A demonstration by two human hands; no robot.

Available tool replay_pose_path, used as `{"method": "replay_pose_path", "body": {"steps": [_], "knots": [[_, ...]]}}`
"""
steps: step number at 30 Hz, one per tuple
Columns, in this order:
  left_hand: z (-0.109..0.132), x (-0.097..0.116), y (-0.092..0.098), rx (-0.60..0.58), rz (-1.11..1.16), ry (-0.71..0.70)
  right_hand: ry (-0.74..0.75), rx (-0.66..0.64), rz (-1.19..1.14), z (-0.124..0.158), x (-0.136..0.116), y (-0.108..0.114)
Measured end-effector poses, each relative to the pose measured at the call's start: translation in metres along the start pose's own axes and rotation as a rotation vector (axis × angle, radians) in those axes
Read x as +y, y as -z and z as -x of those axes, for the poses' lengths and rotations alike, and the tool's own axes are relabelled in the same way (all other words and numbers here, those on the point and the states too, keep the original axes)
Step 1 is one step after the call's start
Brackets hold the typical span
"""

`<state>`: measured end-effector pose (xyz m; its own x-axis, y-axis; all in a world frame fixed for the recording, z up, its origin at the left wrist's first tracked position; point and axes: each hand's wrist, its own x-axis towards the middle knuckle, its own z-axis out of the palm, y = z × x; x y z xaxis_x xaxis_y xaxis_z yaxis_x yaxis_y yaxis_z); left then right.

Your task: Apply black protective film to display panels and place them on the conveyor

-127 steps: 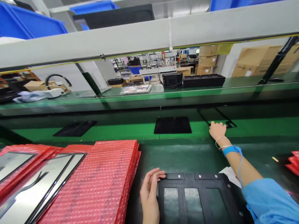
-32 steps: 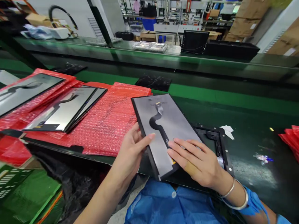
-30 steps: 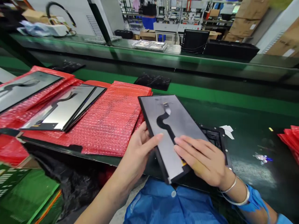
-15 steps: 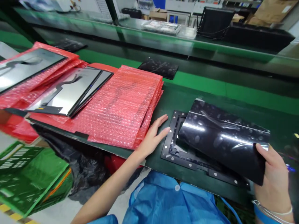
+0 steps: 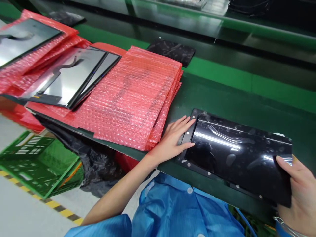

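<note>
The dark green table point(image 5: 204, 89) runs across the view, with a brighter green strip along its far side. A stack of red bubble-wrap sleeves point(image 5: 130, 98) covers its near middle; at the stack's left lie silver-backed screens point(image 5: 67, 74), each with a dark ribbon cable. Below the table edge, a green crate point(image 5: 46, 164) stands on the floor beside a black plastic bag point(image 5: 101, 168), and a blue garment point(image 5: 168, 204) fills the bottom middle.

To the right of the sleeves is the glossy black screen panel point(image 5: 237, 154), laid over a black frame point(image 5: 209, 171). The frame's left and near edges show past it; its right end is hidden, so whether the panel sits fully inside cannot be told. Another dark panel point(image 5: 172, 51) lies flat behind the sleeves.

The right hand point(image 5: 300, 191) grips the panel's right end — thumb on top, the other fingers out of sight behind it. The left hand point(image 5: 174, 140) holds nothing: its fingers lie on the frame's left edge, thumb spread wide, its tip at the panel's left border.

Smallest are a silver bracelet point(image 5: 283, 222) on the right wrist and pale round dots point(image 5: 188, 133) along the frame.
</note>
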<state>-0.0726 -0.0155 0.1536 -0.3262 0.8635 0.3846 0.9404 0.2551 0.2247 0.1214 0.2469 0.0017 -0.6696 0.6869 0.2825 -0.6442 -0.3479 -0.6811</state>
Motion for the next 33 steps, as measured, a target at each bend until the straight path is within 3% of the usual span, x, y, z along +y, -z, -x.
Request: {"method": "replay_pose_path", "body": {"steps": [7, 13, 27, 33], "knots": [[0.0, -0.001, -0.002, -0.015, -0.076, -0.025, -0.018, 0.015, 0.045, 0.001, 0.001, 0.005], [-0.002, -0.001, -0.004, -0.012, -0.132, -0.035, 0.067, 0.032, 0.075, 0.007, -0.001, -0.008], [0.001, -0.004, -0.007, 0.036, -0.167, -0.094, 0.03, 0.072, 0.107, 0.009, -0.004, -0.013], [0.001, -0.004, -0.009, 0.058, -0.177, -0.114, 0.0, 0.022, 0.147, 0.004, -0.004, -0.01]]}}
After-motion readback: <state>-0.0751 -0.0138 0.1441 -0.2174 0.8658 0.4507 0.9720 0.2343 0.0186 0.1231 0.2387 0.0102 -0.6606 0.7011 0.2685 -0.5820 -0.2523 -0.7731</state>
